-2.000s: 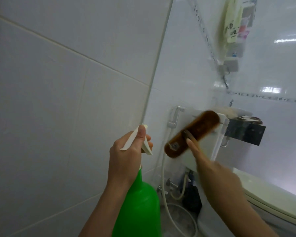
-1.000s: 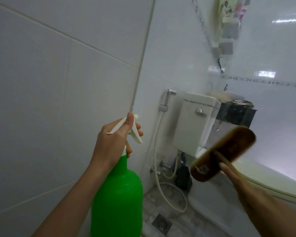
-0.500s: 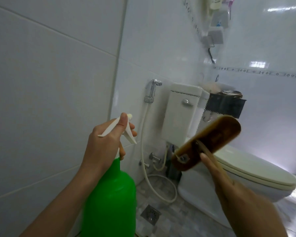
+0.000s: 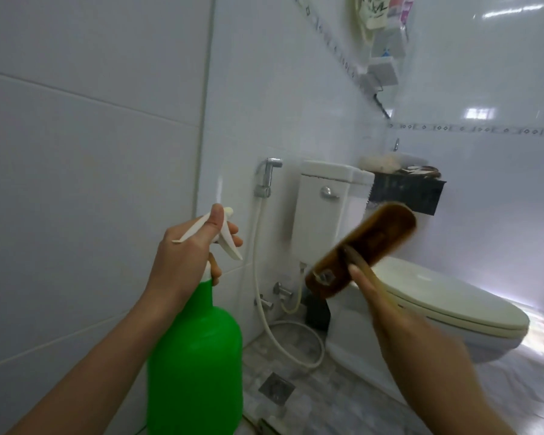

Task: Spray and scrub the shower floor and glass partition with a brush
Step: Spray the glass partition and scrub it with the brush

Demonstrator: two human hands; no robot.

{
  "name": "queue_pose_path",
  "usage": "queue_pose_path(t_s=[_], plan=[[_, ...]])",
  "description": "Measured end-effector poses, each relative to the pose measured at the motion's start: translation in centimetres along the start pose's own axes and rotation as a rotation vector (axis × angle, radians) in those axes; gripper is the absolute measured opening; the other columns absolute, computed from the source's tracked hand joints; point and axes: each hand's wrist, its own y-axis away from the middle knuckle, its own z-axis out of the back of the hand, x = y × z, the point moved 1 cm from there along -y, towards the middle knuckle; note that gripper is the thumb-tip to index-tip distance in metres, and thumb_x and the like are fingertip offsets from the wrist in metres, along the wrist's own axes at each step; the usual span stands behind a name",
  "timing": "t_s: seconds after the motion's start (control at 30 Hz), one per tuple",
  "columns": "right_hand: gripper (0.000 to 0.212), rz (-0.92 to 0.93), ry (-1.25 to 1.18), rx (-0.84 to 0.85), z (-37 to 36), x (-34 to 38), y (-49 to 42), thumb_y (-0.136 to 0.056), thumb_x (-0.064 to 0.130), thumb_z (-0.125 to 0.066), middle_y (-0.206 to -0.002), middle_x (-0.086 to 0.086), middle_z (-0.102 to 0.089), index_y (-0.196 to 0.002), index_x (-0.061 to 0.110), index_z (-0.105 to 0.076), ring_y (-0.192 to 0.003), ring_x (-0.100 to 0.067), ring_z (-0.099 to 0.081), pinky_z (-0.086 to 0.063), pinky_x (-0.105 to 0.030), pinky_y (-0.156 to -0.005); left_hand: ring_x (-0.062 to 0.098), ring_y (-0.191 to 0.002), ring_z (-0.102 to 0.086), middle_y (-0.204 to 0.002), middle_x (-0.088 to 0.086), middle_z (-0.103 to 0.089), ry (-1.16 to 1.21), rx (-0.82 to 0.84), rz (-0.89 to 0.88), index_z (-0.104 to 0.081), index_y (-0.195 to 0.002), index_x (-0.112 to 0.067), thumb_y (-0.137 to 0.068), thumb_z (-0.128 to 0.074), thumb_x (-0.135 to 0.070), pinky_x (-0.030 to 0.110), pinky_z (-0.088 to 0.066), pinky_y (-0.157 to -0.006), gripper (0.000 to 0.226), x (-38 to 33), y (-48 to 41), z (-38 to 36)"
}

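Fingers of the left hand (image 4: 186,262) are covering the neck of the green spray bottle (image 4: 198,356), whose base is running off the bottom edge below them. Beyond the fingertips of the right hand (image 4: 388,310), the brush (image 4: 361,249) is showing blurred, its handle vanishing under the palm.

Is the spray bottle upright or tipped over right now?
Upright: the green spray bottle hangs body-down with its white trigger head on top, gripped by the left hand.
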Motion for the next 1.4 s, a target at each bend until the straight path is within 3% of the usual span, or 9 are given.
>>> queue_pose_path(t_s=[0.2,0.37,0.5,0.63,0.77,0.83,0.97,1.23,1.4], plan=[[0.087,0.095,0.113,-0.219,0.0,-0.3,-3.7,-0.096,0.011,-0.050,-0.084,-0.003,-0.053,-0.148,0.039,0.014,-0.059,-0.013,-0.053,-0.052,-0.028,-0.060,0.027,-0.053,-0.058,-0.087,0.008,-0.078,-0.026,0.039,0.008,-0.075,-0.088,-0.015,-0.100,-0.049,-0.048,0.023,-0.044,-0.040,0.043,-1.2,2.4,-2.1],[0.068,0.006,-0.537,-0.139,-7.2,-5.9,2.5,-0.094,0.002,-0.049,-0.116,0.022,-0.062,-0.106,0.069,-0.055,-0.101,-0.006,-0.060,-0.048,-0.033,-0.098,0.013,-0.039,-0.050,-0.086,0.003,-0.078,-0.033,0.077,-0.005,-0.075,-0.090,-0.010,-0.100,-0.047,-0.046,0.023,-0.044,-0.040,0.047,-1.3,4.4,-2.3],[0.084,0.271,-0.066,-0.194,-3.7,-4.2,3.0,-0.091,0.010,-0.054,-0.101,-0.003,-0.068,-0.150,0.042,-0.005,-0.056,0.000,-0.052,-0.052,-0.018,-0.058,0.014,-0.038,-0.049,-0.086,0.004,-0.078,-0.041,0.091,-0.022,-0.075,-0.091,-0.009,-0.099,-0.049,-0.047,0.025,-0.044,-0.040,0.046,-1.8,5.2,-3.3],[0.089,0.052,-0.078,-0.272,0.0,-1.3,-0.4,-0.098,0.011,-0.043,-0.090,-0.005,-0.059,-0.143,0.039,0.029,-0.060,-0.012,-0.056,-0.055,-0.028,-0.062,0.014,-0.038,-0.050,-0.085,0.002,-0.078,-0.050,0.048,-0.038,-0.075,-0.089,-0.012,-0.098,-0.049,-0.050,0.026,-0.044,-0.042,0.046,-1.4,6.2,-4.0],[0.067,-0.079,-0.284,-0.113,-1.1,-4.6,7.4,-0.099,0.023,-0.040,-0.120,0.000,-0.062,-0.146,0.050,-0.001,-0.070,-0.018,-0.065,-0.058,-0.033,-0.070,0.015,-0.036,-0.049,-0.084,0.002,-0.078,-0.019,0.061,-0.028,-0.075,-0.090,-0.011,-0.092,-0.049,-0.054,0.024,-0.044,-0.041,0.050,-1.3,6.8,-4.5],[0.088,0.024,-0.126,-0.093,-1.6,-4.8,8.6,-0.084,0.006,-0.065,-0.131,0.001,-0.058,-0.151,0.035,-0.015,-0.061,-0.017,-0.064,-0.056,-0.024,-0.062,0.014,-0.036,-0.048,-0.084,0.003,-0.078,-0.010,0.076,-0.026,-0.075,-0.091,-0.010,-0.094,-0.049,-0.051,0.024,-0.043,-0.040,0.049,-1.4,7.0,-4.7],[0.087,0.020,-0.037,-0.375,1.9,-3.2,1.6,-0.094,0.012,-0.054,-0.067,0.003,-0.053,-0.151,0.034,0.007,-0.046,-0.005,-0.047,-0.044,-0.020,-0.047,0.014,-0.036,-0.048,-0.084,0.002,-0.078,-0.035,0.084,-0.032,-0.075,-0.091,-0.011,-0.098,-0.049,-0.048,0.025,-0.044,-0.042,0.045,-1.6,7.2,-5.6],[0.103,-0.132,-0.126,-0.160,0.1,-7.1,11.6,-0.072,0.008,-0.075,-0.047,0.014,-0.036,-0.152,0.029,-0.013,-0.029,0.000,-0.027,-0.021,0.000,-0.039,0.019,-0.039,-0.047,-0.087,0.003,-0.078,-0.005,0.092,-0.057,-0.075,-0.090,-0.011,-0.094,-0.049,-0.052,0.028,-0.044,-0.049,0.049,-1.3,8.9,-7.3],[0.076,-0.104,-0.050,-0.332,3.6,-6.1,5.2,-0.096,0.019,-0.052,-0.054,0.014,-0.034,-0.152,0.034,-0.003,-0.037,0.002,-0.034,-0.025,-0.006,-0.040,0.009,-0.057,-0.063,-0.084,-0.001,-0.078,-0.015,0.093,-0.034,-0.076,-0.083,-0.022,-0.096,-0.049,-0.052,0.029,-0.045,-0.054,0.043,-2.2,9.6,-8.3]])
